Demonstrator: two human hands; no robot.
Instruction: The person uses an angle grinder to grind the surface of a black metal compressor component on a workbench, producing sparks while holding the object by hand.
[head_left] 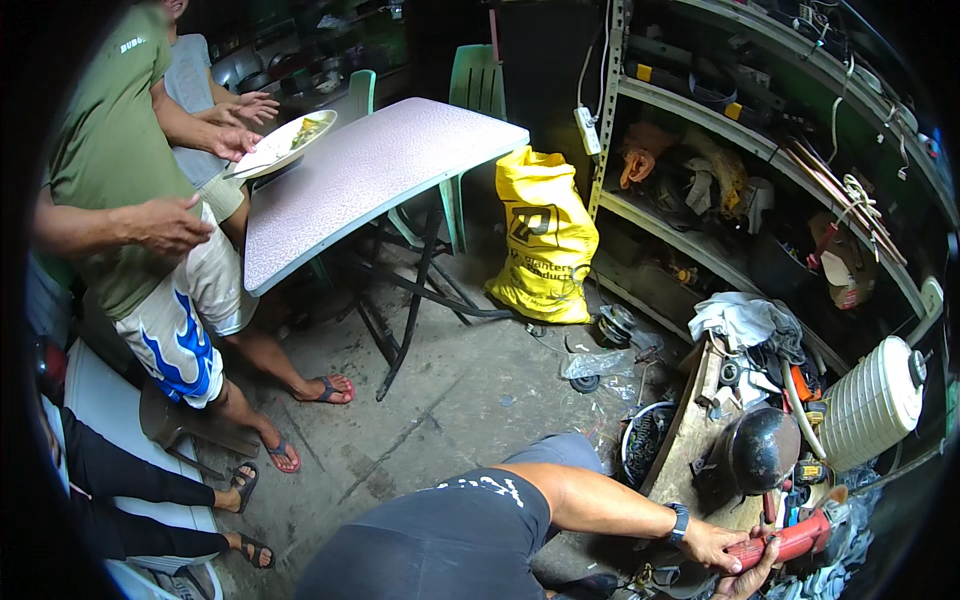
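At the lower right, my left hand, below a dark wristwatch, closes on the rear of a red angle grinder. My right hand comes up from the lower edge, its fingers wrapped round the same tool. The grinder's head points up and right, over a tangle of grey cloth or plastic. Just beyond the tool, a dark rounded helmet-like shell rests on the cluttered wooden bench. My dark shirt and outstretched left arm fill the lower middle.
A white ribbed container stands right of the bench. Metal shelves rise behind, near a yellow sack. Left of it is a pale folding table. A person in green holds a plate; other people are nearby.
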